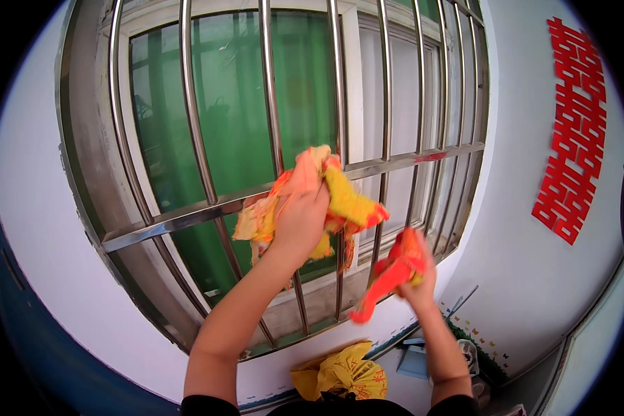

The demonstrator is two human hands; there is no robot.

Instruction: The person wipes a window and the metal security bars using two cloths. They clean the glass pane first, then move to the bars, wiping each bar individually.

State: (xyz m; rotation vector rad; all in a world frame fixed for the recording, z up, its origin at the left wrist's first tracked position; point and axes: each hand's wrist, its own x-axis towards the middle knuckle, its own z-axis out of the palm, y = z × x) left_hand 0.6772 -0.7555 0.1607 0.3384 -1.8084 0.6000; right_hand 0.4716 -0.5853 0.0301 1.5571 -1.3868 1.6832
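Observation:
My left hand (pixel 302 216) grips a frayed yellow, orange and pink cloth (pixel 351 195) against the horizontal metal rail (pixel 184 221) of a window grille. Loose threads and flaps of that cloth hang below the rail. Lower and to the right, my right hand (pixel 424 273) holds a red and orange cloth (pixel 390 283), with a touch of yellow near the palm. One end of it dangles down to the left, in front of the lower bars. Both the right hand and its cloth are somewhat blurred.
Upright steel bars (pixel 268 78) stand before a window with a green curtain (pixel 229 104). Red paper decorations (pixel 574 130) hang on the right wall. Below are a tied yellow bag (pixel 343 372) bearing writing, a light blue dustpan (pixel 413 361) and a thin handle (pixel 462 301).

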